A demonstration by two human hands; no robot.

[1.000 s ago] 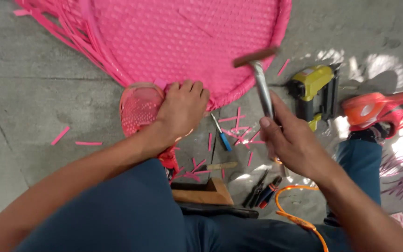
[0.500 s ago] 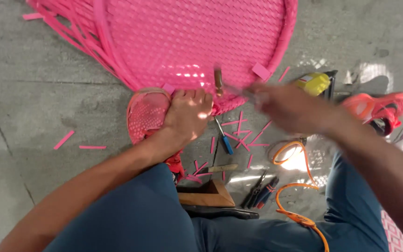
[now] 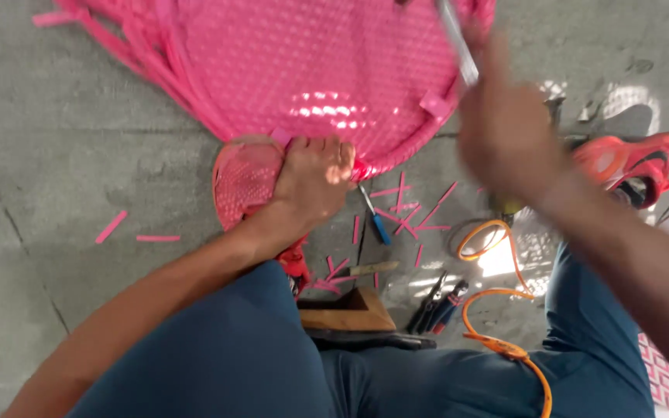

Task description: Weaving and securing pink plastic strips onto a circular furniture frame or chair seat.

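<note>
Your left hand (image 3: 315, 182) presses the near rim of the pink woven panel (image 3: 327, 70), while your blurred right hand (image 3: 509, 128), fist closed on the hammer handle (image 3: 457, 42), stands up-right of that spot, handle pointing away.

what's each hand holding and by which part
Right hand grips a hammer by its handle; the head is out of frame. Left hand presses the pink woven seat at its rim.

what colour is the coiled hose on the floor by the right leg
Orange, seen in the head view: the thin coiled hose.
</note>
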